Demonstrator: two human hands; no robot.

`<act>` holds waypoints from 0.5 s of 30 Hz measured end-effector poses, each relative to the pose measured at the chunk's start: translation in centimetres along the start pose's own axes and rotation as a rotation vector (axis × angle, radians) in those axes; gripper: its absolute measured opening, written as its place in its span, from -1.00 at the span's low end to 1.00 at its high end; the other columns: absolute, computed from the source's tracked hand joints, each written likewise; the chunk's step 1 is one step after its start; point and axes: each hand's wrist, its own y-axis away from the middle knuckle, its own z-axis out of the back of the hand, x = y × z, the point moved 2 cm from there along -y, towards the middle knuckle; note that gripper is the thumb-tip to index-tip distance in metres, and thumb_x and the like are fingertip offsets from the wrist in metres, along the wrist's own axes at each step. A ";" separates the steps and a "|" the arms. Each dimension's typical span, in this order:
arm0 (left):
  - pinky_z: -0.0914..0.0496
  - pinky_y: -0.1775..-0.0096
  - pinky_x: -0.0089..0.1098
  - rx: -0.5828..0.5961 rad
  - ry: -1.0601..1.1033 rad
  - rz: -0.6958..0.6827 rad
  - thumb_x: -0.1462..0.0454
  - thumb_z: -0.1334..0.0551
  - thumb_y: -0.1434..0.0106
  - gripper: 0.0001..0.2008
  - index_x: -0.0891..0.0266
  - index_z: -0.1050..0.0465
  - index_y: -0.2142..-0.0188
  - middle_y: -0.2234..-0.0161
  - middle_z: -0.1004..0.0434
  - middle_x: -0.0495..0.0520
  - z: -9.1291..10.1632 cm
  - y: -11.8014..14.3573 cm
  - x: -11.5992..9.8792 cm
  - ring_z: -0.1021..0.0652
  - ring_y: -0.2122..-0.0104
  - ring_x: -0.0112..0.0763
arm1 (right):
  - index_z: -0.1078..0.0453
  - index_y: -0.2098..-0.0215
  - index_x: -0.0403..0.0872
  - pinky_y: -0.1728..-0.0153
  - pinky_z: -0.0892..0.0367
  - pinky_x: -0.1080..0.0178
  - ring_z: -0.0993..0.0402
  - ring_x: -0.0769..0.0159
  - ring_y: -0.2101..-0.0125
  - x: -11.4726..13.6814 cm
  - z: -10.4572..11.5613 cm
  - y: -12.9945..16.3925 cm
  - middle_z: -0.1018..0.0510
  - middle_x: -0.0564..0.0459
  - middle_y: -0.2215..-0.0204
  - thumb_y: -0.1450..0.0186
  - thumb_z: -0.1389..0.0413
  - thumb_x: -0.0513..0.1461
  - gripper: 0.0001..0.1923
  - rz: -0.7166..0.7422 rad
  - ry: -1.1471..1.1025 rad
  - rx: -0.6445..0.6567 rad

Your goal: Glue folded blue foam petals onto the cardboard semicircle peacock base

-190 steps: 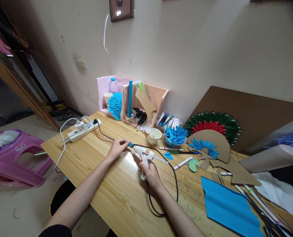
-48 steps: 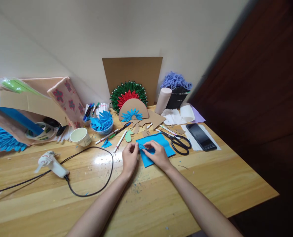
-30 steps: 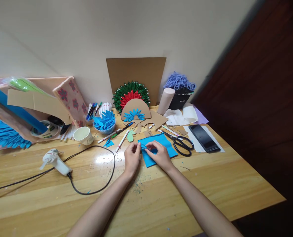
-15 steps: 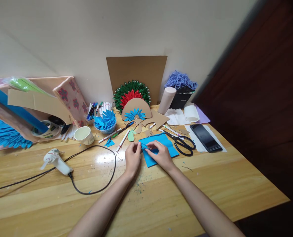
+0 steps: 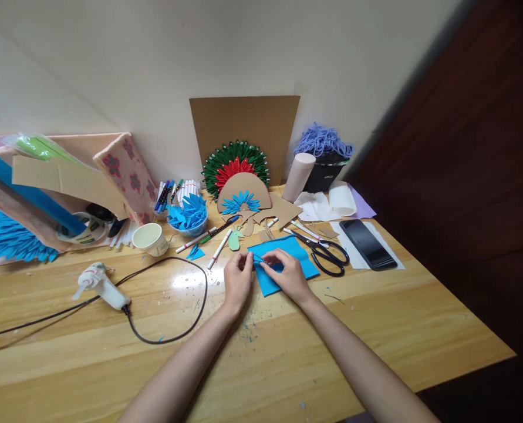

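Between the fingertips of both hands is a small folded blue paper piece (image 5: 258,259), partly covered by the fingers. My left hand (image 5: 238,277) pinches its left end. On the other side, my right hand (image 5: 289,275) pinches it between thumb and fingers. Under and behind the hands lies a stack of blue paper (image 5: 272,285). Black-handled scissors (image 5: 327,257) rest just right of that stack. A bowl of blue folded pieces (image 5: 188,214) stands to the left, and a cardboard half-disc (image 5: 244,187) bearing blue petals leans at the back.
A white glue gun (image 5: 105,286) with a looping black cord lies left. Near it stand a paper cup (image 5: 150,239) and a floral box (image 5: 131,176). A phone (image 5: 367,244) lies right. Markers (image 5: 219,249), cardboard scraps and a tumbler (image 5: 299,176) stand or lie toward the wall.
Both hands stay in nearly the same place, still pinching the blue piece, with only slight finger movement. The whole view has shifted a little.
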 end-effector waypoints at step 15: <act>-0.34 0.36 -0.43 -0.017 -0.042 -0.006 0.10 -0.10 -0.19 -0.73 0.27 -0.37 0.43 0.46 -0.46 0.05 0.1 -0.1 -0.2 -0.47 0.44 -0.40 | -0.38 0.36 -0.06 0.37 -0.39 0.28 -0.42 0.31 0.42 -0.1 -0.1 -0.1 -0.47 0.05 0.45 -0.18 -0.10 -0.23 -0.93 0.003 -0.001 -0.018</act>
